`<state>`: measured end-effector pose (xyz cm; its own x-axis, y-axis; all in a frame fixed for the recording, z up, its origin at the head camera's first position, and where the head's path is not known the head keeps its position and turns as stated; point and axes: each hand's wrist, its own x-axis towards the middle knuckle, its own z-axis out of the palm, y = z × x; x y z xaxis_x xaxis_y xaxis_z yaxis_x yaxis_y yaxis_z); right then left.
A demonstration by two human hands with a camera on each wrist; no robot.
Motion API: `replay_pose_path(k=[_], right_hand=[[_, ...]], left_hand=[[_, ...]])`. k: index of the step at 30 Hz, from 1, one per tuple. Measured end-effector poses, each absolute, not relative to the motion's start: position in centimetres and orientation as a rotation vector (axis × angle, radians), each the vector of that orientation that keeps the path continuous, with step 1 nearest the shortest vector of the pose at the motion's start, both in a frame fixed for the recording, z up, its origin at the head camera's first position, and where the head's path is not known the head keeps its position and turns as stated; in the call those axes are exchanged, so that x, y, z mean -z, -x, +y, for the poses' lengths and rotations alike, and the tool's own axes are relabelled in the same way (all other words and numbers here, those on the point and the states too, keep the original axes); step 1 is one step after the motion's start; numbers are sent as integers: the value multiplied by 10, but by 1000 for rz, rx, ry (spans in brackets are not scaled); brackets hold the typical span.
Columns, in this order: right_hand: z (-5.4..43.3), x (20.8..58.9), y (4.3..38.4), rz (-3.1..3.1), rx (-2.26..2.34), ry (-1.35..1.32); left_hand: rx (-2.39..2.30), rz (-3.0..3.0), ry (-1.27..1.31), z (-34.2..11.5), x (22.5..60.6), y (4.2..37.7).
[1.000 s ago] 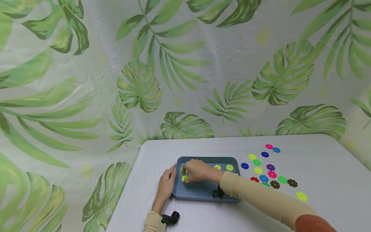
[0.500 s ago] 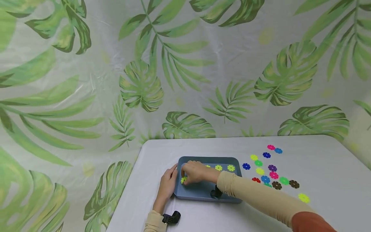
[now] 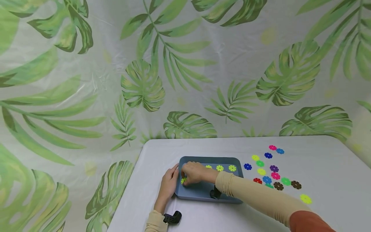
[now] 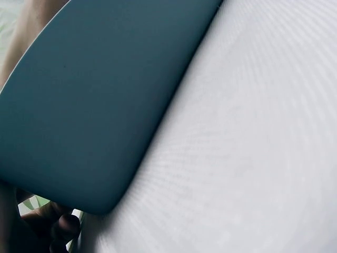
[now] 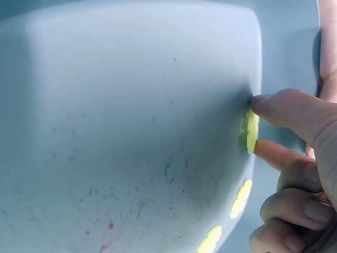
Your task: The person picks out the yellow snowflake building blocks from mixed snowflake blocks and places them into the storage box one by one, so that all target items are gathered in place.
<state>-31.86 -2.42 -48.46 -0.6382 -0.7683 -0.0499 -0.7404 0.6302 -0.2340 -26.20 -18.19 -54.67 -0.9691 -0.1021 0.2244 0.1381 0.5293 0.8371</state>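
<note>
A blue-grey tray (image 3: 200, 195) lies on the white table. My right hand (image 3: 195, 172) reaches into its left end. Between thumb and index finger it pinches a yellow snowflake disc (image 5: 252, 130), close to the tray's end wall, while the other fingers curl in. Two more yellow discs (image 5: 241, 199) lie along the wall in the right wrist view. In the head view, yellow discs (image 3: 219, 168) sit in a row along the tray's far side. My left hand (image 3: 168, 184) rests against the outside of the tray's left wall, its fingers extended; its fingertips are partly hidden in the left wrist view.
Right of the tray, loose snowflake discs in several colours are scattered on the table, among them purple (image 3: 274, 168), brown (image 3: 296, 184) and a lone yellow disc (image 3: 305, 198). My right forearm (image 3: 255, 193) crosses the tray's right corner. A leaf-patterned curtain (image 3: 185, 80) hangs behind the table.
My right hand has shifted slightly left and towards me inside the tray, with the yellow disc still pinched. The left hand stays at the tray's side. The head view has turned slightly.
</note>
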Motion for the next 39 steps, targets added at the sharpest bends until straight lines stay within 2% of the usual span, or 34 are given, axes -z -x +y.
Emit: replay_pose_path(k=[27,39], right_hand=[[-14,486,322,2680,424,1257],[15,469,325,2729,584,1229]], left_hand=[[1420,-2534,33,-177,548,263],[1462,-2506,13,-182,549,262]])
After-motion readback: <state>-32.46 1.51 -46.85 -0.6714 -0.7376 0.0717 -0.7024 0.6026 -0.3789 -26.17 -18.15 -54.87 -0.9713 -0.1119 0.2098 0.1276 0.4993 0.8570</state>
